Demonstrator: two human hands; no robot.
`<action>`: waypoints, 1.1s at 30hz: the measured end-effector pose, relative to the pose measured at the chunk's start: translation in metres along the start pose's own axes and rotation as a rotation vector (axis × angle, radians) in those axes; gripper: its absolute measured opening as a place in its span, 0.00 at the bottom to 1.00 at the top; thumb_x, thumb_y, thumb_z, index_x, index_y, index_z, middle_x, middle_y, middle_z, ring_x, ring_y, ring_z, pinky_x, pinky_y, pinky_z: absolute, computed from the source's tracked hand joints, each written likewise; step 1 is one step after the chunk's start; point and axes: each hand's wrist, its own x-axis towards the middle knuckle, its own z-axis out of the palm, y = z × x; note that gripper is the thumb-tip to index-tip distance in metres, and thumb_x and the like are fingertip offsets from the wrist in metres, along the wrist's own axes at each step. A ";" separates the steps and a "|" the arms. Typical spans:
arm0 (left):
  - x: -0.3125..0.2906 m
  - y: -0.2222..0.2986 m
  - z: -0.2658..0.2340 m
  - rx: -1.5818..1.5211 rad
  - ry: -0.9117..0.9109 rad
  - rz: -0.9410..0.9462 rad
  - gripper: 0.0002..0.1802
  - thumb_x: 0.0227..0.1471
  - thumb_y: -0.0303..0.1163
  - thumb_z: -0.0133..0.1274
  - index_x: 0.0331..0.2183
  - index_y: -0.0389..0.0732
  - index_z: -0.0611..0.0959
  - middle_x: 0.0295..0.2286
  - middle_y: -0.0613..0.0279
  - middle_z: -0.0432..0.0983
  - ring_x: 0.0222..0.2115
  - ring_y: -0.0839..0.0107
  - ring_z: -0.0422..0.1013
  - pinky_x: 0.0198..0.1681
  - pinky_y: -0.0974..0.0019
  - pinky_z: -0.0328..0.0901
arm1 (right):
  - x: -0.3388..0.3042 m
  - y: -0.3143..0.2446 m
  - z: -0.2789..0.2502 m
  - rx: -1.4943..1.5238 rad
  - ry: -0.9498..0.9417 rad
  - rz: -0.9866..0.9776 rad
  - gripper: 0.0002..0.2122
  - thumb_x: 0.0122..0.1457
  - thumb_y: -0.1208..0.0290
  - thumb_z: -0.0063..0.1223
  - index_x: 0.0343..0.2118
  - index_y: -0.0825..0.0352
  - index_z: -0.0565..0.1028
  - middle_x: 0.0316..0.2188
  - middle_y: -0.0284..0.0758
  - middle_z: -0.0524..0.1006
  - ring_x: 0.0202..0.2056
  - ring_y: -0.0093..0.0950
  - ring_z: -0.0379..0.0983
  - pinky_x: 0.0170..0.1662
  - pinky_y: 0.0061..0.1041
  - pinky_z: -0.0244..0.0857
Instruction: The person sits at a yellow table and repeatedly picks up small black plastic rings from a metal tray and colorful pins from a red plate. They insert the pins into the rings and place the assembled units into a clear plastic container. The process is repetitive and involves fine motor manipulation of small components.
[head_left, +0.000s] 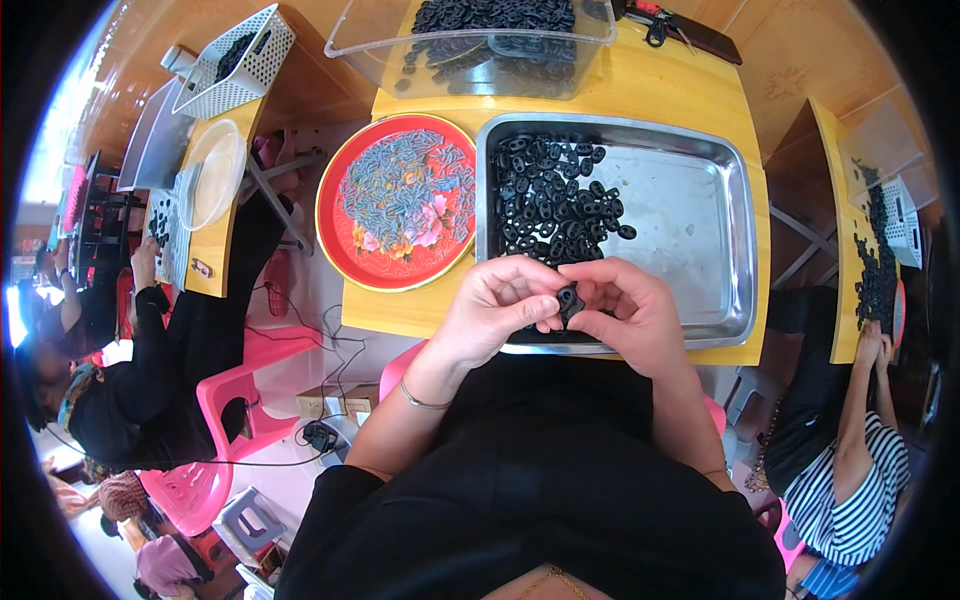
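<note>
A small black part with holes (569, 300) is pinched between my two hands, above the near edge of a metal tray (690, 290). My left hand (510, 303) grips it from the left with thumb and fingertips. From the other side my right hand (630, 310) holds it the same way. Many similar black two-holed pieces (560, 190) lie heaped in the left half of the tray. Left of the tray stands a round red flowered plate (335, 235), strewn with small grey-blue pieces (400, 180) that look like short pins or screws.
A clear plastic bin (365, 50) of black pieces stands at the table's far side, with a dark case (700, 35) to its right. People work at side tables to the left and right. A pink chair (260, 370) and a cable lie to my left.
</note>
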 end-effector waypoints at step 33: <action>0.020 0.028 -0.007 0.026 -0.177 -0.219 0.15 0.46 0.20 0.53 0.33 0.39 0.65 0.22 0.59 0.74 0.22 0.76 0.72 0.26 0.77 0.67 | 0.014 0.006 -0.009 -0.122 -0.138 -0.085 0.14 0.40 0.79 0.63 0.34 0.67 0.76 0.23 0.28 0.71 0.22 0.14 0.66 0.25 0.14 0.60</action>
